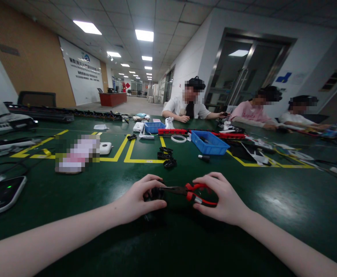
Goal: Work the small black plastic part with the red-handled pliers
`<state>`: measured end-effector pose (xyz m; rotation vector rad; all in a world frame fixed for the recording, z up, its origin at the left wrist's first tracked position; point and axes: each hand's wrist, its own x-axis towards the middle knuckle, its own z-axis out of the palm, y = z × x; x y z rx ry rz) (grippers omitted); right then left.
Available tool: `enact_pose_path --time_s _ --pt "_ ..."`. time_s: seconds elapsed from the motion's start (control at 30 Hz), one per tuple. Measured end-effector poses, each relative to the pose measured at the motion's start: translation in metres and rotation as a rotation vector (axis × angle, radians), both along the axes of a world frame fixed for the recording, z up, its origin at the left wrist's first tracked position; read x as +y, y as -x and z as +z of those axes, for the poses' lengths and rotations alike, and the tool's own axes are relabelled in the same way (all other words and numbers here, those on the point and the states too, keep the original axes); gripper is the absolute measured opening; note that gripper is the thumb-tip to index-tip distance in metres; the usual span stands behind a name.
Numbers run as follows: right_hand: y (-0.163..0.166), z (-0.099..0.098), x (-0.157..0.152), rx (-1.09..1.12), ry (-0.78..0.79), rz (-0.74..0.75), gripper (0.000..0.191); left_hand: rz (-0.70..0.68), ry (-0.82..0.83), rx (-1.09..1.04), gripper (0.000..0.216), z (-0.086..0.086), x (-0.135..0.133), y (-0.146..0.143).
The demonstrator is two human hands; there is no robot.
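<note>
My right hand (pixel 218 196) is closed around the red and black handles of long-nose pliers (pixel 190 191). The jaws point left and their tips reach to a small black part (pixel 151 195) in my left hand (pixel 145 196). My left fingers and thumb wrap round this part, and they hide much of it, so its kind is unclear. Whether the jaws grip the part or only touch it, I cannot tell. Beyond my hands several similar-looking black pieces (pixel 168 156) lie on the green table (pixel 185 246).
A blue bin (pixel 210 143) stands ahead, with a short black cylinder (pixel 203 157) before it. A phone-like item (pixel 78 154) and a white device (pixel 105 148) lie left, a dark-screened device (pixel 4 196) nearer. Several people sit across the table. Cables run along both sides.
</note>
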<state>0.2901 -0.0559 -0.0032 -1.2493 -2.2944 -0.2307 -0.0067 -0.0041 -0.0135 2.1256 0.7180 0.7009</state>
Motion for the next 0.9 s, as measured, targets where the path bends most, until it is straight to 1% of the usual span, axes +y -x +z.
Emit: enact_pose_path --time_s 0.57,0.9 --pt "0.0001 -0.0018 0.0005 -0.004 0.003 0.013 0.048 0.002 0.025 0.012 0.032 -0.0010 0.0006 -0.0006" --pt "-0.0010 -0.0027 0.0001 -0.002 -0.003 0.021 0.048 -0.006 0.048 0.025 0.032 0.0021 -0.0005 -0.0003"
